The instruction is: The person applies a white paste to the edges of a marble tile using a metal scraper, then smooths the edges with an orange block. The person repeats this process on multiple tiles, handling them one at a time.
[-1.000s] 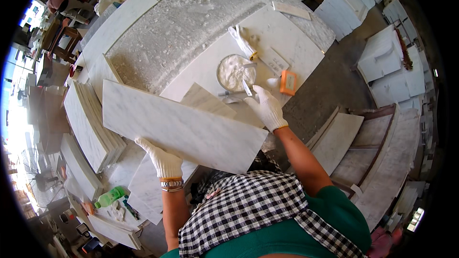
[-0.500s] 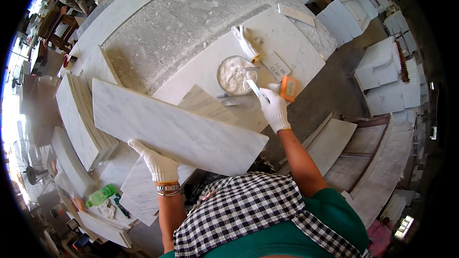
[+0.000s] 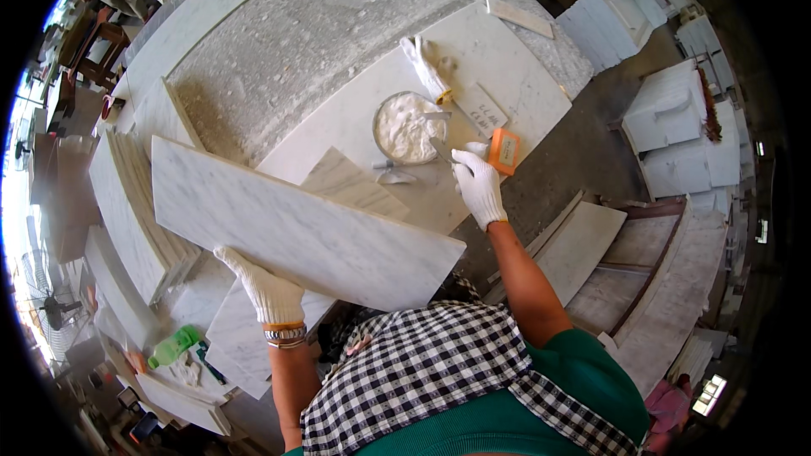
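Note:
My left hand [image 3: 266, 291], in a white knit glove, grips the lower edge of a long white-grey marble slab [image 3: 296, 219]. The slab lies tilted across the space in front of me. My gloved right hand [image 3: 479, 186] is closed round a putty knife [image 3: 440, 149], its blade pointing at a round bowl [image 3: 377, 139]. White paste [image 3: 412, 128] fills the bowl, and a flat blade [image 3: 437, 116] rests at its right side. An orange box [image 3: 504, 152] lies just beyond my right hand. Behind the slab's upper edge sits a smaller marble piece [image 3: 355, 183], partly hidden.
A pair of white gloves [image 3: 425, 67] and a small marked tile [image 3: 481, 110] lie on the pale board [image 3: 338, 101]. Stacked slabs [image 3: 127, 211] stand at left, near a green bottle [image 3: 175, 346] and a fan [image 3: 52, 308]. Marble blocks [image 3: 676, 118] stand at right.
My right hand has drawn back slightly from the bowl; the putty knife's blade looks darker and turned now, no longer showing white. The whole view has shifted a little, the slab appearing farther left.

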`<state>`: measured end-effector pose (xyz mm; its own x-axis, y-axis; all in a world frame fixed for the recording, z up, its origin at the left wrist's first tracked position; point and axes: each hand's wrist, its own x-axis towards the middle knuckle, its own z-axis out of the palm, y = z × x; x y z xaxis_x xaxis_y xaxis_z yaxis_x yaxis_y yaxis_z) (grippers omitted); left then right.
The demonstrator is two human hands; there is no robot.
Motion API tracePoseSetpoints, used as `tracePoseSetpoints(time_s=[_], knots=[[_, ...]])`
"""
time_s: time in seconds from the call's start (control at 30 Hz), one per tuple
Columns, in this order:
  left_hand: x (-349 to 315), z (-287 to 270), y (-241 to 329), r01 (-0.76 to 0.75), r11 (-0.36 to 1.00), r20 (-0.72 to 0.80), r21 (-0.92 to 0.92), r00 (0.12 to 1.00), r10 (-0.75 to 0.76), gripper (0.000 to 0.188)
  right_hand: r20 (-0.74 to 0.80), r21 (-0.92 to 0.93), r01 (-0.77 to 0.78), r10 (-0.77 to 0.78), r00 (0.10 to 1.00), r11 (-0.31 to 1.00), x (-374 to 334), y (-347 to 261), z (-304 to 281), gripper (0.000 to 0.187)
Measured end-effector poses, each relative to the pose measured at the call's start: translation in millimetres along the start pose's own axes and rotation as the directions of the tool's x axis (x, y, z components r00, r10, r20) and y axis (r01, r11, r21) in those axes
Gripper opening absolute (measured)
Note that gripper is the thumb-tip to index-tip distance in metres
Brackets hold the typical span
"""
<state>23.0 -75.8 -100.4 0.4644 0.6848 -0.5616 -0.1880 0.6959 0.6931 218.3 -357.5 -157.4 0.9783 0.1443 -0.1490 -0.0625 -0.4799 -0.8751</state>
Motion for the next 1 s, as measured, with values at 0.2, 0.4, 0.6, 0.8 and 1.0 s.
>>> tracePoseSetpoints(time_s=[0.2,0.4,0.6,0.8,1.0], knots=[[-4,4,0,-0.019,1.0,-0.065,0.024,0.998,0.021,0.086,0.002,0.05,-0.037,0.037,0.999,0.998,-4,-7,-7,0.024],[1,-2,-2,-0.07,0.998,-0.012,-0.001,0.997,0.07,0.087,0.102,0.152,-0.121,0.106,0.989,0.981,-28,-50,-40,0.024],[2,-1,0,-0.011,0.996,0.02,-0.084,1.0,0.013,0.085,0.34,0.194,-0.104,0.032,0.94,0.976,-63,-102,-73,0.026],[1,-2,2,0.04,0.992,0.062,-0.121,0.998,-0.032,0.084,0.451,0.115,0.015,-0.065,0.89,0.993,-84,-123,-76,0.026],[-1,-1,3,0.066,0.99,0.064,-0.123,0.996,-0.059,0.086,0.424,0.057,0.229,-0.231,0.876,0.972,-95,-123,-72,0.027]])
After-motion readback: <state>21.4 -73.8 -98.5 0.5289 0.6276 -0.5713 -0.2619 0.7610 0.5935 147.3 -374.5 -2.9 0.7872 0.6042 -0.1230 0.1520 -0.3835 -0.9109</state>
